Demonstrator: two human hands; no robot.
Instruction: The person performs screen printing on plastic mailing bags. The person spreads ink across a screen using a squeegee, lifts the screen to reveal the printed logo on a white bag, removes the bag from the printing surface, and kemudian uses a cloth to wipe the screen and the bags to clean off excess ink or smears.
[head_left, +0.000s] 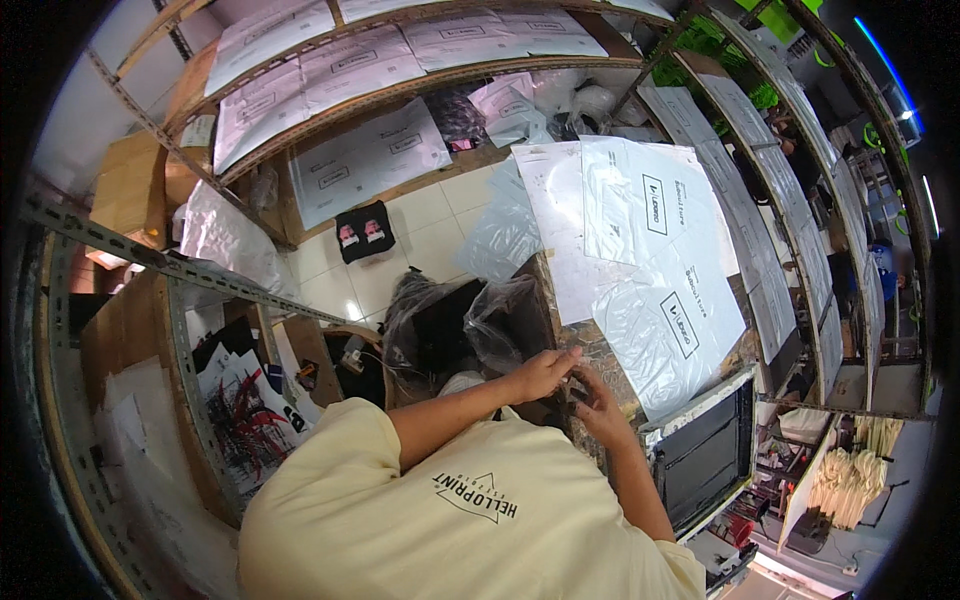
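Note:
My left hand [549, 372] reaches across from the lower left, its fingertips pressed together at the edge of a worn, stained work table [612, 375]. Whatever those fingers hold is too small or hidden to make out. Close beside it is my right hand [602, 410], fingers bent and thumb apart, with a dark gap between them. On the table, just beyond my hands, lie printed white plastic mailing bags [650, 345], overlapping one another. A clear plastic bag [500, 325] with dark contents hangs open to the left of the table edge.
Black folded cloth with pink prints [365, 233] lies on the tiled floor [425, 215]. Metal racks [300, 135] holding white bags stand ahead and right. A black framed screen [705, 455] leans near my right arm. Cardboard boxes [130, 195] stand at left.

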